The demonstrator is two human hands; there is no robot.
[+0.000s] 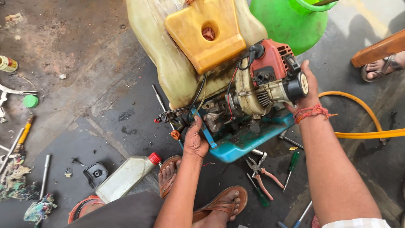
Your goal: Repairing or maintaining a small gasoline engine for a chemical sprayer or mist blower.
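Head view. My left hand (195,141) rests fingers curled on the blue base (247,139) of the engine (261,84), gripping its front edge beside the carburettor parts. My right hand (306,90) is wrapped around the engine's black end cap, fingers partly closed on it; a red thread sits on that wrist. Both forearms reach forward, the right one angled in from the engine's right. Behind the engine stands a yellowish tank (177,63). Left of the base lies a pale bottle (126,177) with a red cap. Pliers (263,175) lie just in front of the base.
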